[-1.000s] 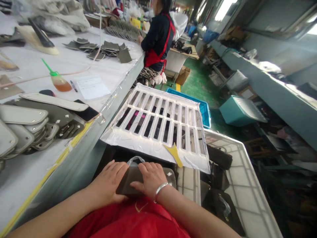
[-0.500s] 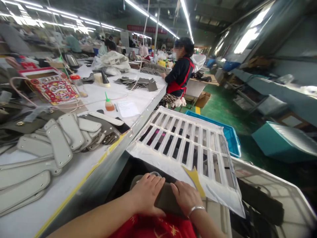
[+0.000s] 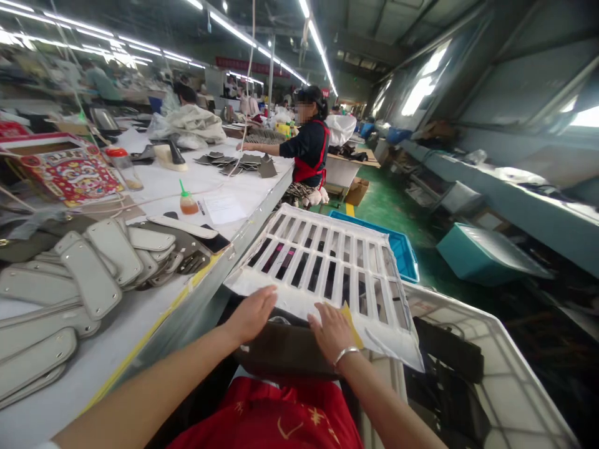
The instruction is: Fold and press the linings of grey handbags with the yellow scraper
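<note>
On my lap rests a dark olive-brown piece (image 3: pixel 285 346) that looks like a leather bag; its lower part sinks into shadow. Beyond it lies a white slotted rack (image 3: pixel 322 284), its near edge facing me. My left hand (image 3: pixel 253 315) is at that edge's left end, fingers stretched forward and holding nothing I can see. Over the near edge, beside a strip of yellow tape (image 3: pixel 352 325), my right hand (image 3: pixel 332 330) lies with fingers extended and thumb apart. Dark items show through the rack's slots.
Grey straps (image 3: pixel 91 274) are piled on the white table (image 3: pixel 140 349) at left, near a small glue bottle (image 3: pixel 188 202). At right stands a white crate (image 3: pixel 505 368) with dark pieces inside. A co-worker (image 3: pixel 311 140) in a red apron stands at the table's far end.
Both hands have left the top of the dark piece and moved forward and apart to the rack's near edge. The view has turned right. The co-worker's arm now reaches over the table.
</note>
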### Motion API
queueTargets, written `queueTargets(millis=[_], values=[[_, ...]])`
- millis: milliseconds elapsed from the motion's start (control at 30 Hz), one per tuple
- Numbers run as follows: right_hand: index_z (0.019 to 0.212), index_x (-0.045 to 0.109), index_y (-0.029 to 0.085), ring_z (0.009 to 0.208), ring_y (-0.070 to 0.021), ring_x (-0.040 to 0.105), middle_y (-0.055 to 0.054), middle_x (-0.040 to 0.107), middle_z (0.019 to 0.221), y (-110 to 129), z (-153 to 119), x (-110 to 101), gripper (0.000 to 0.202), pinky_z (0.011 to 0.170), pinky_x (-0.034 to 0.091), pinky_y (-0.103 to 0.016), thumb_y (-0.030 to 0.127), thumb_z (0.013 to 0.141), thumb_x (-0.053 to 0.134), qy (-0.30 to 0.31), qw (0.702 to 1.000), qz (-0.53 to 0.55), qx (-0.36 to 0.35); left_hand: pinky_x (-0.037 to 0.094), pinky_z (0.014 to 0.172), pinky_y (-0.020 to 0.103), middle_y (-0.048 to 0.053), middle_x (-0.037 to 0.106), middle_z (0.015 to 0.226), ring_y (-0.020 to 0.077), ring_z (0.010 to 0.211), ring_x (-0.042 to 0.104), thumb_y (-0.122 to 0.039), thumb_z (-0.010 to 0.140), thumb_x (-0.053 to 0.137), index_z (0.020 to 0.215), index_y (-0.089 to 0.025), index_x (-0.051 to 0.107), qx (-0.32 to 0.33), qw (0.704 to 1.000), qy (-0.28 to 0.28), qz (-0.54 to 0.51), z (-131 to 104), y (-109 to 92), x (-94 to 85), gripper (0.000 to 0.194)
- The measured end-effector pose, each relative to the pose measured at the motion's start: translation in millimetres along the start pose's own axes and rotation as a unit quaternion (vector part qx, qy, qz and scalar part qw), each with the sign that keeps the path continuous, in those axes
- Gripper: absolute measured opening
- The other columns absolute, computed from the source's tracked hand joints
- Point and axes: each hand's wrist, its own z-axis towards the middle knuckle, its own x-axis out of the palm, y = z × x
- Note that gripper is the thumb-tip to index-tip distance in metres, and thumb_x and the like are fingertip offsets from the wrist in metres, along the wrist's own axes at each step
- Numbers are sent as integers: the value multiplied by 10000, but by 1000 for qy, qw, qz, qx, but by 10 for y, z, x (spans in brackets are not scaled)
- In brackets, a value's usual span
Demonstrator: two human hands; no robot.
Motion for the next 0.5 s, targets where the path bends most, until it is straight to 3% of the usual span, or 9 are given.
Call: queueTargets(millis=[100, 167, 267, 400, 500], values=[[1055, 589, 176, 986, -270, 548, -101, 635, 995, 125, -35, 121, 396, 889, 358, -420, 454, 904, 352, 44, 996, -71, -29, 402, 911, 448, 132, 629, 1062, 278, 1007, 558, -470, 875, 369, 1141, -139, 557, 47, 993, 83, 69, -76, -102, 233, 464], [1024, 597, 189, 912, -262, 574, -89, 650, 913, 159, -38, 172, 416, 829, 386, -411, 460, 917, 301, 64, 994, -77, -36, 418, 847, 469, 141, 632, 1035, 297, 958, 564, -455, 877, 362, 1174, -141, 536, 56, 986, 110, 115, -114, -144, 321, 466], [1104, 571, 167, 932, -273, 577, -106, 650, 960, 103, 13, 212, 445, 827, 400, -415, 450, 916, 284, 60, 996, -57, -26, 425, 812, 456, 141, 622, 1047, 294, 945, 563, -450, 898, 293, 1228, -143, 479, 55, 975, 126, 174, -97, -171, 304, 487], [1115, 587, 169, 977, -311, 588, -121, 647, 1049, -199, 121, 297, 527, 866, 426, -468, 554, 845, 348, 75, 995, 68, 1, 458, 747, 402, 113, 643, 1012, 276, 884, 593, -576, 858, 286, 1184, -157, 506, 60, 963, 134, 226, -56, -206, 148, 574], [1083, 614, 207, 988, -245, 612, -108, 640, 1095, -544, 96, 414, 585, 852, 489, -380, 522, 881, 163, 34, 974, 219, -34, 440, 814, 418, 123, 629, 1074, 292, 930, 585, -709, 765, 339, 1197, -147, 496, 70, 963, 136, 223, -103, -253, 133, 726]])
